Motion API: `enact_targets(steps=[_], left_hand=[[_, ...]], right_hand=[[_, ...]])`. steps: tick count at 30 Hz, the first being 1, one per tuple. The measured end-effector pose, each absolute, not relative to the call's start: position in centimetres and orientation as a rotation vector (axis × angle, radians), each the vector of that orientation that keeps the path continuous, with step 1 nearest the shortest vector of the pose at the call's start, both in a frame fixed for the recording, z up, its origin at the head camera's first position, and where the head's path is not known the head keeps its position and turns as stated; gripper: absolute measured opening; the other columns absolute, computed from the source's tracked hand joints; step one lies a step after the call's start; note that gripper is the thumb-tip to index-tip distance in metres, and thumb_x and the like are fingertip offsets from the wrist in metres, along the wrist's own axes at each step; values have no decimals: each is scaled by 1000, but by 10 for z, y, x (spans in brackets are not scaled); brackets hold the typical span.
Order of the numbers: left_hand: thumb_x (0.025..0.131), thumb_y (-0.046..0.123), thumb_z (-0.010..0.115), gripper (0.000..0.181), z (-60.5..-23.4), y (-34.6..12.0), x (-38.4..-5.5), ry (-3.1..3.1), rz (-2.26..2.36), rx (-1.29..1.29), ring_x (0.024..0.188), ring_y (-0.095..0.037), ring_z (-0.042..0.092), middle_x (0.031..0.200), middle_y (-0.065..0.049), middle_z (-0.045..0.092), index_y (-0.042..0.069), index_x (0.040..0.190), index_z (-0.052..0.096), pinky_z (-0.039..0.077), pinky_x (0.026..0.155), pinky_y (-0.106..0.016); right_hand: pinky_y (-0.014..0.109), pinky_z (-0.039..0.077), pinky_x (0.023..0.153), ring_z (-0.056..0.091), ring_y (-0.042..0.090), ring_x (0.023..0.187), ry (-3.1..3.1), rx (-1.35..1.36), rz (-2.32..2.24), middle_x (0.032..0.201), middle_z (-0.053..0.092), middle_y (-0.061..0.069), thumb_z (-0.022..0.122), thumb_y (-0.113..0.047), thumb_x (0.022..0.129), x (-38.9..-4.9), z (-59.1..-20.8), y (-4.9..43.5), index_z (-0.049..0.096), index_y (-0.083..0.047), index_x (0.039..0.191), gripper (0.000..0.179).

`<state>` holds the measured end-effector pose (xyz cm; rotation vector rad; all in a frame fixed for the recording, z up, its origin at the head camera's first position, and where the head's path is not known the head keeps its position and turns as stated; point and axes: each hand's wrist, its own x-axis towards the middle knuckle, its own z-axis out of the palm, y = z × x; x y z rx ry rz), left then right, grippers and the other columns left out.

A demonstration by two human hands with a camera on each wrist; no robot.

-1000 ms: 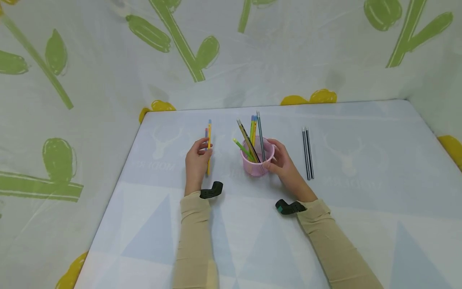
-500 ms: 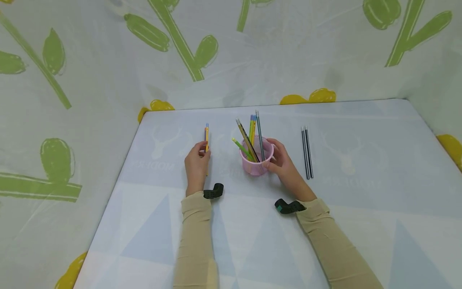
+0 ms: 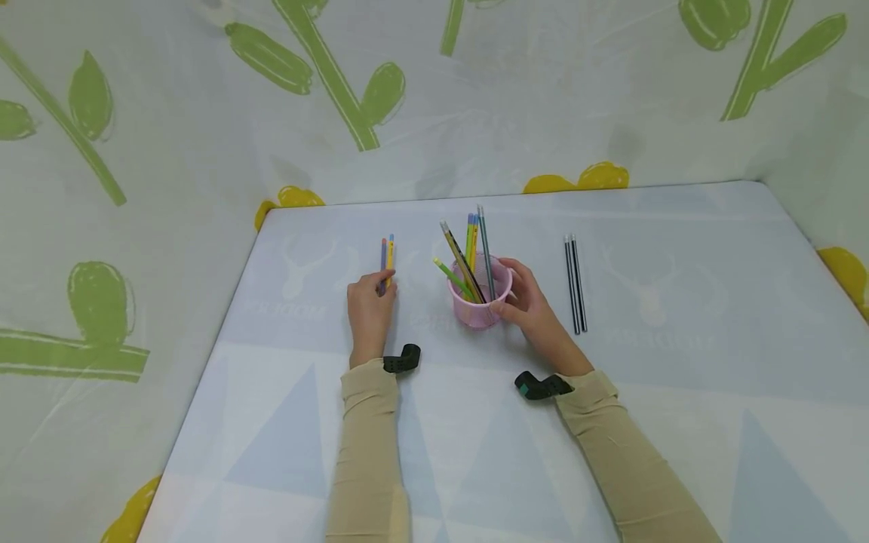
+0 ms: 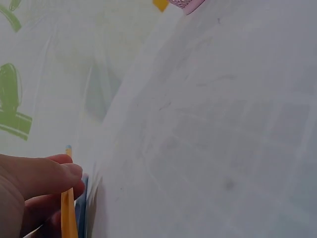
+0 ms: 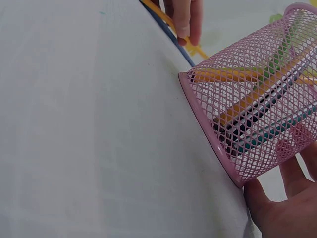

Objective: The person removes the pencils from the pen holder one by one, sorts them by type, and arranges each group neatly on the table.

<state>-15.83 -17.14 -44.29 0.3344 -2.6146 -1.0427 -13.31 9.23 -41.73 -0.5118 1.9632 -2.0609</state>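
My left hand (image 3: 370, 313) pinches a yellow pencil (image 3: 390, 256) between thumb and fingers, left of the cup. Right beside it is a blue pencil (image 3: 383, 255) with a reddish end; in the left wrist view this blue pencil (image 4: 81, 208) sits against the fingers, and I cannot tell if it is gripped too. A pink mesh pencil cup (image 3: 475, 315) stands upright on the table, several pencils leaning in it: green, yellow, dark-and-gold and teal. Around the cup's right side curl the thumb and fingers of my right hand (image 3: 536, 317), seen close in the right wrist view.
Dark striped pencils (image 3: 575, 285) lie side by side to the right of the right hand. The pale table (image 3: 475, 452) has printed blue triangles, and a cloth wall (image 3: 509, 113) with green plant shapes rises behind its far edge and along the left.
My left hand has turned a little and its fingers have come down over the yellow pencil, which has slid slightly left beside the blue one. The right hand and cup stay put.
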Motion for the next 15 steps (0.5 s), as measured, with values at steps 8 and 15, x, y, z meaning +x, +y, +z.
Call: enact_targets(steps=[8,15], left_hand=[[81,24,64,31,-440,-169,-159,-2752,-918,322,109,-28,40,116,-4,55,20,112,63,30,87,-42],[82,30,62,35,-441,-168,-159,-2823,-872,283,112,-27,37,119,-4,51,21,116,61,29,87,-44]], right_hand=[[42,22,103,23,18,130,1986,-515,-2041,144,22,0,51,-5,88,-134,-417,93,18,-26,138,63],[42,22,103,23,16,130,1957,-495,-2061,143,23,-3,54,-7,88,-140,-427,95,21,-30,137,63]])
